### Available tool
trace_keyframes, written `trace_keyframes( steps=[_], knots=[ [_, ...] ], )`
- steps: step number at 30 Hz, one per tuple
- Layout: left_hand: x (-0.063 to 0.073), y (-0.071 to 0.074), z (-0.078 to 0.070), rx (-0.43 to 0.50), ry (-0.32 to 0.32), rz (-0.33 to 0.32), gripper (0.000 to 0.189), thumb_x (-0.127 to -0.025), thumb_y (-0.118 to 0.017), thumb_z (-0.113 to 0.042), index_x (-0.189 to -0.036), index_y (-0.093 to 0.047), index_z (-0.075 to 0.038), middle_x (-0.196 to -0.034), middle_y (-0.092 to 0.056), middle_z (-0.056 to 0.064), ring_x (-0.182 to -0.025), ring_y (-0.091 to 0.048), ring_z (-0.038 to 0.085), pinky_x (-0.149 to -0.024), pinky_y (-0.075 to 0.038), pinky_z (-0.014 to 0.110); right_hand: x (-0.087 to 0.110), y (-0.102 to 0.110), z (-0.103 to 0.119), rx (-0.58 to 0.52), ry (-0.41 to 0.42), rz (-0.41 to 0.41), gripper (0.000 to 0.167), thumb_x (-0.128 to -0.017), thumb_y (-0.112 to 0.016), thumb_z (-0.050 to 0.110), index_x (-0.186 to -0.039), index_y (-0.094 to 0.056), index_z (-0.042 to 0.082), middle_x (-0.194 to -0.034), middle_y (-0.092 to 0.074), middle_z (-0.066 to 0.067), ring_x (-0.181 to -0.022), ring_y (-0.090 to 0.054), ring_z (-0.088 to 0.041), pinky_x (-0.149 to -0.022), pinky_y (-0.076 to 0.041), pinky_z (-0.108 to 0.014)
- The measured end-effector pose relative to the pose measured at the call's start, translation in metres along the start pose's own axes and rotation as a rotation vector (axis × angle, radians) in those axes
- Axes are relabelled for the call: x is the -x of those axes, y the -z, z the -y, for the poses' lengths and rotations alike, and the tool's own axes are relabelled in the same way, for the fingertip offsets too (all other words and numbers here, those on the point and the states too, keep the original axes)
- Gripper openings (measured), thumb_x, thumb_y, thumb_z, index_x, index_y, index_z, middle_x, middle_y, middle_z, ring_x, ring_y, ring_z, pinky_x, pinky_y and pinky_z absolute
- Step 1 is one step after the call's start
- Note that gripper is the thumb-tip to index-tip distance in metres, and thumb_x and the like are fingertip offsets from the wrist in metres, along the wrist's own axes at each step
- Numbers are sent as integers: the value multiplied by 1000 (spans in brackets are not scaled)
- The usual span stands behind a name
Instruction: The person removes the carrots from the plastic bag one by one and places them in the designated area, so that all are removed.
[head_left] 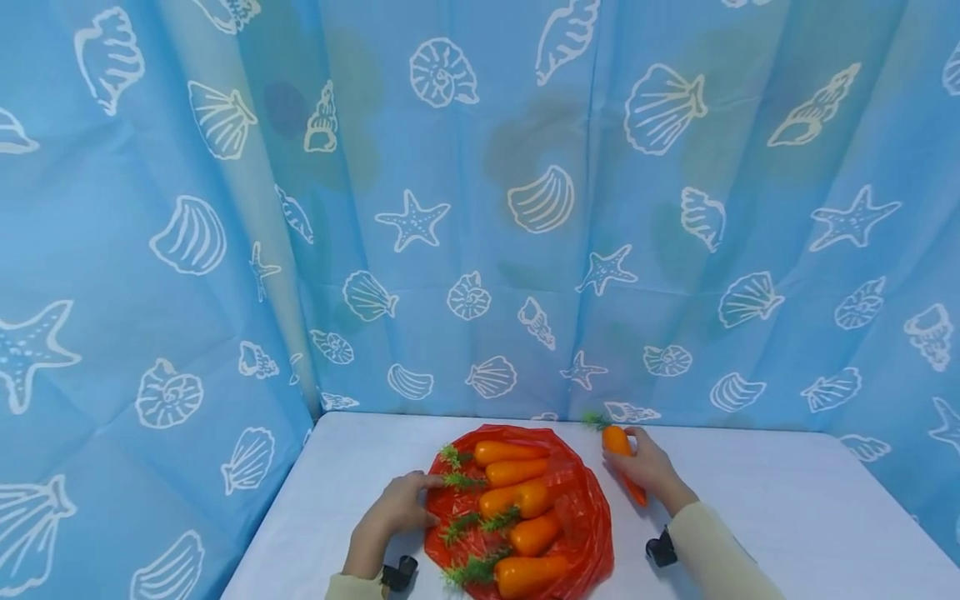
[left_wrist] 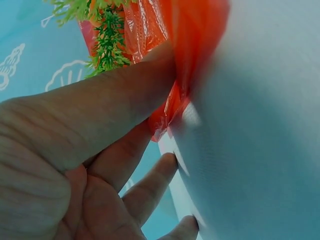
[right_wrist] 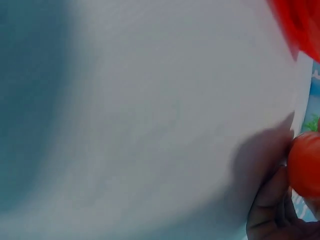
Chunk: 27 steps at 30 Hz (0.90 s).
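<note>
Curtain (head_left: 480, 125), blue, white shell and starfish print: hangs along the far and left sides of my feed.

Counter (head_left: 787, 508), white: carries every item below.

Red bag (head_left: 594, 533), thin crinkled plastic: spread on the counter left of the right hand (head_left: 654, 468), its load itemised below. I judge it near weightless, limp, slippery and easy to tear; best taken by a gathered fold of rim, not by one thin layer.

Left hand (head_left: 397, 504): at the bag's left edge. Thumb and forefinger pinch the film; the other visible fingers are spread apart, fairly straight.

Right hand, as above: just right of the bag, fingers curled round one orange carrot (head_left: 615, 439) at its thick upper part, with no slack that I can see.

Held carrot: tilted, leafy end far left, narrow tip near right, apart from the bag; whether it touches the counter I cannot tell. Smooth, glossy; I take it for an imitation, light and firm, hardly fragile, apt to roll. I would hold it by the thick shoulder.

Bagged carrots (head_left: 531, 575), at least five: rough column from near to far, leaves mostly left, some overlapping. Probably handle alike, though neighbours crowd the grip.

Green tops (head_left: 476, 571), feathery: likely flexible, perhaps weakly fixed, so poor to lift by.
</note>
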<state>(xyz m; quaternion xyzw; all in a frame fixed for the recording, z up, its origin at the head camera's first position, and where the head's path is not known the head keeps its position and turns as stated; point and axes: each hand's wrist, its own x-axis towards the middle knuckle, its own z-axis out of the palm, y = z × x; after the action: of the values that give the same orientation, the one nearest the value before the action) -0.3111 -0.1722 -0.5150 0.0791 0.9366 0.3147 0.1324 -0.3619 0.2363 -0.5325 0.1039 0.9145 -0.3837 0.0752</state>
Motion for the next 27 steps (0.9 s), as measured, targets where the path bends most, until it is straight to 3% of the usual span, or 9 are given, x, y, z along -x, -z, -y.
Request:
trace_keyframes(
  steps=[6, 12, 19, 27],
  knots=[
    [-2, -2, 1, 7, 6, -5, 48, -76, -81, -6, -122, -70, -13, -132, -61, 18, -127, -50, 44, -104, -39, 67, 1, 5, -4, 35, -2, 81, 93, -87, -67, 52, -153, -19, 7, -148, -38, -28, -127, -44, -48, -101, -39, -71],
    [-2, -2, 0, -1, 3, -9, 49, -75, -82, -7, -122, -70, -13, -130, -62, 17, -125, -52, 42, -103, -40, 65, 8, 9, -1, 75, 77, 158, 102, -81, -77, 45, -154, -15, 8, -145, -43, -27, -126, -48, -46, -102, -40, -69],
    [-2, -1, -2, -3, -1, -10, 49, -75, -83, -7, -122, -70, -14, -130, -62, 17, -125, -52, 42, -102, -42, 65, 8, 10, -7, 40, 40, 131, 103, -82, -73, 54, -154, -16, 8, -148, -38, -27, -129, -43, -49, -103, -37, -71],
    [1, 0, -2, -22, -3, -7, 49, -75, -83, -7, -122, -70, -12, -126, -64, 16, -121, -55, 40, -102, -43, 63, 4, 2, -13, -15, 43, 101, 100, -82, -72, 56, -156, -17, 18, -152, -36, -24, -131, -41, -48, -104, -34, -73]
  ],
)
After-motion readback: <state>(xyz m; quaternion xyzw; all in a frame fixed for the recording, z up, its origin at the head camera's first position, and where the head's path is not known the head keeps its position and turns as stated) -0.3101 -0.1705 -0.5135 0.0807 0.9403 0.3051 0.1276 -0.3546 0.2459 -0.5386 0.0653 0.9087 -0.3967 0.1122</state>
